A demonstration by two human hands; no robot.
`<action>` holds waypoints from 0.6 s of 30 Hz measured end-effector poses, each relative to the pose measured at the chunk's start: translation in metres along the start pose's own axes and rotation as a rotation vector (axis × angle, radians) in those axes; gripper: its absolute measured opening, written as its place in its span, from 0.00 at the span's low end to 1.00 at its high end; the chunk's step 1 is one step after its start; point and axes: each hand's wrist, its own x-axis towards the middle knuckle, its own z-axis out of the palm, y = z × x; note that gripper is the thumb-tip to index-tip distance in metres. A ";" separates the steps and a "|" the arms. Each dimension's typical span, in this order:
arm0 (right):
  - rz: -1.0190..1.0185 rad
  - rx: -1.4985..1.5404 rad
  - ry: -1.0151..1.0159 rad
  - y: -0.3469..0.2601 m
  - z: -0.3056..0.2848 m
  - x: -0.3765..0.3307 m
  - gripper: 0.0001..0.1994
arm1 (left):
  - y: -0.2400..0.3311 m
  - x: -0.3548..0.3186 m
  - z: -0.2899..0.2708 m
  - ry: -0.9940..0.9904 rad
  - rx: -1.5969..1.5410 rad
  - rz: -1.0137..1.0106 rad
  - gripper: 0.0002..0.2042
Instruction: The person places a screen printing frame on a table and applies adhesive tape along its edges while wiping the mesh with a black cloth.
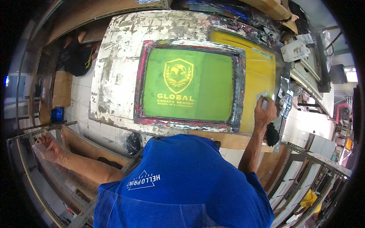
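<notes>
A silk-screen frame (239,87) with a paint-stained border lies on a worn white board (110,72). Its green mesh (213,91) carries a yellow shield emblem (178,76) with lettering below. My right hand (265,113) is closed round a small whitish, partly green thing (263,99). That hand is over the yellow panel (262,74) at the frame's right side. Far from the frame, my left hand (52,149) is out to the left above a metal-framed rack. Its fingers are curled beside something pale that I cannot make out.
A black crumpled thing (271,133) lies at the board's right edge. A white plastic container (295,49) stands at the upper right. Slotted shelves (292,171) fill the lower right. At left are a cardboard box (62,89) and a dark bag (76,57).
</notes>
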 end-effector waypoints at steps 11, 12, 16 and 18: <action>0.259 0.276 -0.058 -0.010 -0.017 -0.032 0.27 | 0.000 0.008 -0.011 -0.085 -0.086 -0.076 0.09; 0.323 0.511 -0.041 -0.036 -0.033 -0.008 0.27 | 0.001 0.008 -0.012 -0.079 -0.077 -0.065 0.09; -0.037 1.352 -0.082 -0.141 -0.109 0.055 0.28 | -0.003 0.015 -0.003 -0.004 0.031 -0.049 0.10; -0.206 1.575 0.037 -0.194 -0.128 0.071 0.23 | -0.025 0.024 0.015 0.014 0.063 -0.051 0.09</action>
